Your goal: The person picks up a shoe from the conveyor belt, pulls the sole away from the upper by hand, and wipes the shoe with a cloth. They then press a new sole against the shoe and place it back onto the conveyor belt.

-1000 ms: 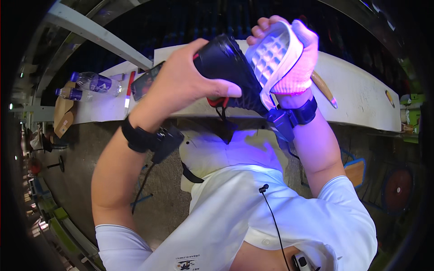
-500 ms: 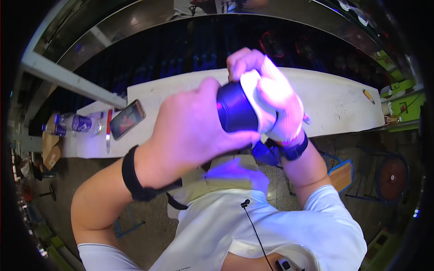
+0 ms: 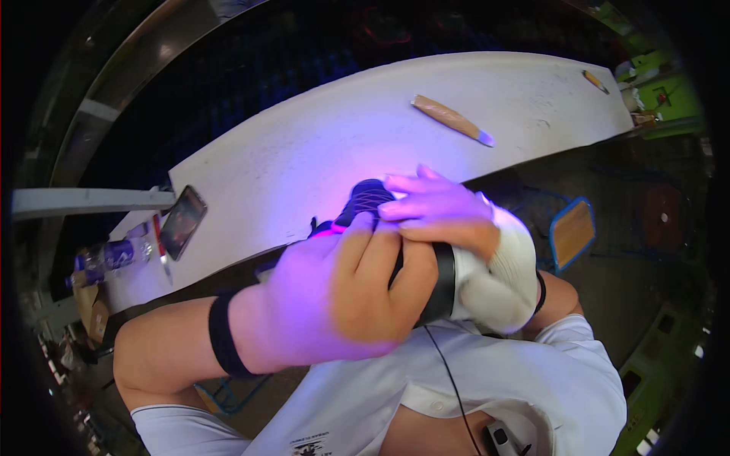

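In front of my chest, both hands hold a black shoe [image 3: 439, 292], mostly hidden by fingers. Its far end [image 3: 370, 196] shows a pattern of crossing lines under violet light. My left hand [image 3: 357, 285], bare with a black band at the wrist, is closed over the near side, fingers bent. Across the top lies my right hand [image 3: 449, 216], closed on the shoe; its fingers are bare while a white glove covers the palm and thumb. On the white table [image 3: 319, 167] beyond rests a wooden-handled tool [image 3: 449, 118] with a pale tip.
To the left lie a phone [image 3: 184, 222], a red-handled knife [image 3: 161, 247] and clear plastic bottles [image 3: 118, 254]. A metal bar [image 3: 91, 200] reaches in there. A short yellowish tool [image 3: 595, 81] sits at the table's right end. A blue-framed stool [image 3: 572, 234] stands at right.
Both hands have come lower and nearer my chest with the shoe, which is turned. My right fingers now lie over it. The wooden-handled tool, mostly hidden before, is in sight.
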`<state>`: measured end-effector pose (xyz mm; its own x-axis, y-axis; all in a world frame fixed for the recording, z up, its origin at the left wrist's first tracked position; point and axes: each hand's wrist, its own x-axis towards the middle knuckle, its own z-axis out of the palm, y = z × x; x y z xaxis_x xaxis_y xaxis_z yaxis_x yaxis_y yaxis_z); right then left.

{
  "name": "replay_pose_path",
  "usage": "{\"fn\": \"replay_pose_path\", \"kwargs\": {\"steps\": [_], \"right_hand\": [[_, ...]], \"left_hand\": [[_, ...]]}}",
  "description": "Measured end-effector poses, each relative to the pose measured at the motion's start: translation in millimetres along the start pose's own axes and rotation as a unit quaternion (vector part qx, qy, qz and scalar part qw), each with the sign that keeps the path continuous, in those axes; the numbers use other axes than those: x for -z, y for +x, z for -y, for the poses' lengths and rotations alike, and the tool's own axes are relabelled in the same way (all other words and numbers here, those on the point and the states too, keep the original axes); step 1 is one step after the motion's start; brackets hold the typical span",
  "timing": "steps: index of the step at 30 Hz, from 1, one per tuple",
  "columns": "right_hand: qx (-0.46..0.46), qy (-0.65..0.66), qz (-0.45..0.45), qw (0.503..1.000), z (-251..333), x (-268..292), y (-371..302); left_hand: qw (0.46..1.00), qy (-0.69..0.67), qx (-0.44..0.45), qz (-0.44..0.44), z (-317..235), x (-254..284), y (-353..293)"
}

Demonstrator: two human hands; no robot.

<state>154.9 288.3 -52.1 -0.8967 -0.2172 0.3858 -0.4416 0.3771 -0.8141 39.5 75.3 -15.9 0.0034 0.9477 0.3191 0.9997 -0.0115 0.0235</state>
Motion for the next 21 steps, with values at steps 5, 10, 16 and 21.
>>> {"fn": "replay_pose_path", "kwargs": {"steps": [5,10,16,21], "right_hand": [[0.115,-0.166,-0.128,0.971,-52,-76,-10],[0.031,-0.195,-0.090,0.976,-61,-112,28],[0.018,-0.191,0.010,0.981,-62,-110,49],[0.101,-0.180,-0.037,0.978,-153,-96,-17]], "left_hand": [[0.923,-0.316,0.187,0.119,31,54,-55],[0.880,-0.276,0.384,-0.040,-19,10,-122],[0.839,-0.297,0.425,-0.165,-15,-17,-160],[0.857,-0.330,0.364,-0.157,-14,-6,-132]]}}
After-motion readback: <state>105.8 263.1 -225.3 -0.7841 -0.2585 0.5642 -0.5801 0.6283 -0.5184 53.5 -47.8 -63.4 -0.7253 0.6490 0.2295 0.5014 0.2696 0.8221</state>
